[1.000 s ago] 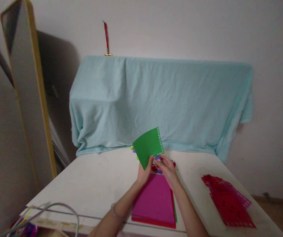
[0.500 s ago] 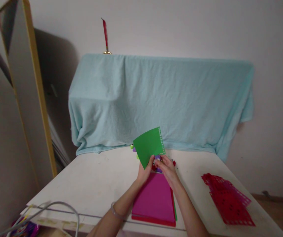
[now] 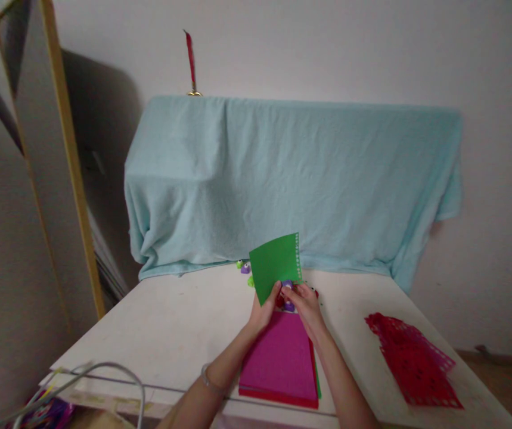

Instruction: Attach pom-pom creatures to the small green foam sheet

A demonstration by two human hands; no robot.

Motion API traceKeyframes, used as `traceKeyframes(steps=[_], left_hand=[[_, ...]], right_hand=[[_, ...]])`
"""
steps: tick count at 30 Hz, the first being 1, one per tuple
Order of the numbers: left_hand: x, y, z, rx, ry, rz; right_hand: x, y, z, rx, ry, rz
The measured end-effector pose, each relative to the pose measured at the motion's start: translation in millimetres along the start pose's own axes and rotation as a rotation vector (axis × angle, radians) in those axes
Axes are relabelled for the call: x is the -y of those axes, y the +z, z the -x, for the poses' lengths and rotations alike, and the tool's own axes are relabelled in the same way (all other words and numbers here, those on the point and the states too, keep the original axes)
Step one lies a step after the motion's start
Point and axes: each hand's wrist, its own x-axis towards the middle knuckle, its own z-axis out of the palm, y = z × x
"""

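Note:
My left hand (image 3: 262, 307) is closed on a green paper sheet (image 3: 273, 265), thumb on its lower edge. The sheet stands tilted up, with a row of small punched holes along its right edge. At the sheet's lower right corner my right hand (image 3: 308, 307) is closed around a small purple paper punch (image 3: 288, 285), partly hidden by the fingers. Just below, between the hands, another purple piece (image 3: 289, 306) and a red one show in part. Under my wrists lies a stack of magenta paper (image 3: 278, 357), with red and green sheets beneath.
Small green and purple figures with eyes (image 3: 245, 269) stand at the table's back. Red and magenta cut-out paper (image 3: 416, 363) lies at the right. A light blue cloth (image 3: 291, 179) hangs behind. A grey cable (image 3: 117, 369) loops at the front left.
The green sheet has shifted a little to the right and turned slightly, uncovering more of the small figures behind its left side. Both hands keep nearly the same place.

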Motion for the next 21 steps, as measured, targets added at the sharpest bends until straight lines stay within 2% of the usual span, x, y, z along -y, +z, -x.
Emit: traceKeyframes(steps=[10,21], left_hand=[[8.5,2.1,-5.1,0.037,-0.1,0.058],[10.7,1.8,-6.1,0.082,-0.077,0.074]], right_hand=[[-0.7,1.8,-0.2,-0.006,-0.012,0.023],[3.4,2.8,1.4,-0.004,-0.022,0.032]])
